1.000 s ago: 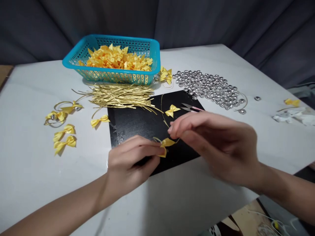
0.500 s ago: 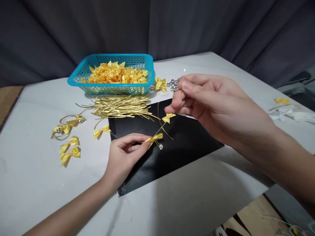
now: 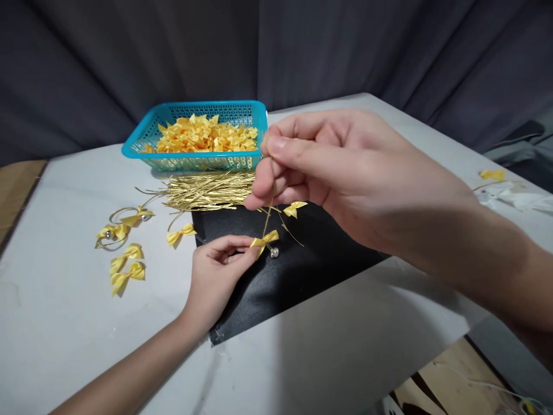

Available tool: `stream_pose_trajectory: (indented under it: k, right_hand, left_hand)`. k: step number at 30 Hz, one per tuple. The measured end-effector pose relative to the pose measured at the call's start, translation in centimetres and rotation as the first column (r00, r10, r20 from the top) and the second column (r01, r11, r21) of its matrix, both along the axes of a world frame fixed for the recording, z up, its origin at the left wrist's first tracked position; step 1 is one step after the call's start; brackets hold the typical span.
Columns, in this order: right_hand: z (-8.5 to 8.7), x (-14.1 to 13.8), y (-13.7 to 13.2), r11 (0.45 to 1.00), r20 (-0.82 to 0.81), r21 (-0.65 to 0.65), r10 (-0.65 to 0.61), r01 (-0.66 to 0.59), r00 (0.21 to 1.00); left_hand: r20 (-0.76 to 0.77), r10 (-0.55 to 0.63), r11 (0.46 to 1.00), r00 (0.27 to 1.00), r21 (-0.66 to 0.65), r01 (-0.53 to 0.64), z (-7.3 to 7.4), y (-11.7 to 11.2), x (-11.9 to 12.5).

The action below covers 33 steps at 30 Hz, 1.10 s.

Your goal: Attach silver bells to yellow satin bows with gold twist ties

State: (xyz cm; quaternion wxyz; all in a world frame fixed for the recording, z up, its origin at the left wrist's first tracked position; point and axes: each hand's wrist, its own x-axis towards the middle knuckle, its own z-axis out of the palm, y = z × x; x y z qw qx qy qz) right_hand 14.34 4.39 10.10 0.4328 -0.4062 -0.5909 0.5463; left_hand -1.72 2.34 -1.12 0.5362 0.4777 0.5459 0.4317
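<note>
Between the thumb and fingers of my left hand (image 3: 220,265) is a yellow ribbon bow (image 3: 264,242), held over the black mat (image 3: 302,276). A small silver bell (image 3: 273,252) hangs at the bow's right side. From the bow a thin gold cord (image 3: 268,218) runs up to my right hand (image 3: 328,155), which is raised above the mat with thumb and forefinger pinched on the cord. Another yellow bow (image 3: 295,209) lies on the mat behind, below my right fingers.
A blue basket (image 3: 194,154) full of yellow bows stands at the back, with a bundle of gold cords (image 3: 203,192) before it. Several loose bows (image 3: 128,278) and belled bows (image 3: 111,233) lie at left. White bagged material (image 3: 514,196) sits at far right.
My right hand has moved left, and the gold cord now stands steeper between the hands. The bell has drawn closer to the bow. My left hand keeps its hold.
</note>
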Motion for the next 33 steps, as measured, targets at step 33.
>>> stream_pose_trajectory:
  k: [33]
  right_hand:
    - [1.4,3.3,2.1,0.934,-0.120,-0.208,-0.319,0.290,0.940]
  left_hand:
    - [0.135,-0.194,0.981,0.972,0.023,0.193,0.2,0.2,-0.2]
